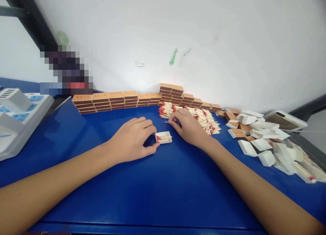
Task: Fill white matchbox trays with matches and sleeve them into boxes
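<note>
A small white matchbox tray [167,141] lies on the blue table with several red-tipped matches [164,138] in it. My left hand [136,138] grips the tray's left end between thumb and index finger. Just beyond and to the right, my right hand [187,124] pinches a match [165,122], whose dark-red tip points left. Beside and behind that hand spreads a large heap of loose matches [201,116], heads mostly at the left and front. The right forearm and hand cover part of this heap.
Stacked orange-brown matchboxes [117,99] line the wall. At the right lie scattered white trays [267,135] and orange box sleeves [238,133], near a phone-like white object [286,119]. A power strip [28,123] with plugs stands at the left.
</note>
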The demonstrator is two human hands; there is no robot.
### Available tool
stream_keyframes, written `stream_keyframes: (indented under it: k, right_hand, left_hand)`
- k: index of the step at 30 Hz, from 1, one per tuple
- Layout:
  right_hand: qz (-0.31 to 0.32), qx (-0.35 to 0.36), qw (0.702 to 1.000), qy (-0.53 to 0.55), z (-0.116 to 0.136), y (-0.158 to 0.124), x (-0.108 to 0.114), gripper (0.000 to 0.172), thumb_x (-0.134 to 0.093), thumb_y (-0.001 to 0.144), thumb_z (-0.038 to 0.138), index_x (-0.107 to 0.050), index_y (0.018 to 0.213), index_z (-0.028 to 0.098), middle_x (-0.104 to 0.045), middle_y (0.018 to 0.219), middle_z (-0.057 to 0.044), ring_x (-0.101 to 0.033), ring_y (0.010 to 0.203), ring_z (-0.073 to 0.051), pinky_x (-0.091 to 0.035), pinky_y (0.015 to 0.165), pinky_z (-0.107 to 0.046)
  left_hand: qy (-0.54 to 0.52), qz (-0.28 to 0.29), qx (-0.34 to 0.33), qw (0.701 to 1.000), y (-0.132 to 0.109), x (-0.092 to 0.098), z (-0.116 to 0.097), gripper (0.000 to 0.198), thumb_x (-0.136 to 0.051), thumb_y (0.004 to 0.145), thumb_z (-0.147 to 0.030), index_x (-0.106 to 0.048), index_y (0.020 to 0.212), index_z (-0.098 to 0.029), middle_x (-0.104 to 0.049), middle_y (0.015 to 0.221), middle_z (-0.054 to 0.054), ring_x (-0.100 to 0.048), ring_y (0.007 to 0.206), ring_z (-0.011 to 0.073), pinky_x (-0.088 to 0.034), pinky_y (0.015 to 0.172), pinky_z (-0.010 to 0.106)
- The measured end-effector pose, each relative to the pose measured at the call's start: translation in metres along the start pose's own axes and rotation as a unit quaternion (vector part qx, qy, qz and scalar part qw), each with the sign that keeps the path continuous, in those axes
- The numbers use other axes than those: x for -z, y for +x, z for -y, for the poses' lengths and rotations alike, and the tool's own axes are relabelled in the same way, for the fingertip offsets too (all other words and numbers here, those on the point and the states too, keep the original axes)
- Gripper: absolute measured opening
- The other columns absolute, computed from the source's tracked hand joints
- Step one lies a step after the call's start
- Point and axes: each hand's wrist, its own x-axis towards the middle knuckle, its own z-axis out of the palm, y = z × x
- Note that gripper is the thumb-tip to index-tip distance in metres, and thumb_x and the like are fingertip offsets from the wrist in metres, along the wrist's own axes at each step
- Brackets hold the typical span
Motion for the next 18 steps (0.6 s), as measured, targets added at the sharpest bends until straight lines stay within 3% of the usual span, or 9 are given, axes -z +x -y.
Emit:
stream_keyframes:
  k: [6,12,18]
  right_hand:
    - [-0.02,0.019,0.999,-0.019,0.0026,0.0049,-0.0053,0.011,-0.059,0.103,0.019,-0.07,0.106,0.022,-0.067,0.099,-0.01,-0.059,0.097,-0.028,-0.047,0.087,-0.041]
    - [-0.035,0.027,0.999,-0.01,-0.003,0.0044,-0.0081,0.011,-0.061,0.102,0.021,-0.067,0.093,0.021,-0.066,0.093,-0.009,-0.058,0.091,-0.027,-0.046,0.085,-0.041]
    - [-0.008,0.012,1.0,-0.003,-0.0009,0.0027,-0.0015,0.012,-0.062,0.101,0.021,-0.06,0.09,0.021,-0.064,0.092,-0.008,-0.056,0.091,-0.026,-0.045,0.082,-0.039]
  left_hand:
    - [-0.003,0.001,0.002,1.0,0.0003,0.0,0.0,0.027,-0.066,0.097,-0.042,-0.072,0.103,-0.017,-0.072,0.096,0.006,-0.066,0.094,0.0246,-0.052,0.084,0.041]
    - [-0.003,-0.003,-0.001,1.0,0.0005,-0.0004,0.0,0.025,-0.066,0.097,-0.041,-0.072,0.102,-0.017,-0.072,0.098,0.007,-0.066,0.094,0.0243,-0.053,0.089,0.041]
    - [-0.002,-0.001,0.001,1.0,-0.0001,0.0,0.0008,0.026,-0.066,0.096,-0.04,-0.073,0.102,-0.016,-0.072,0.099,0.007,-0.066,0.095,0.0246,-0.053,0.092,0.042]
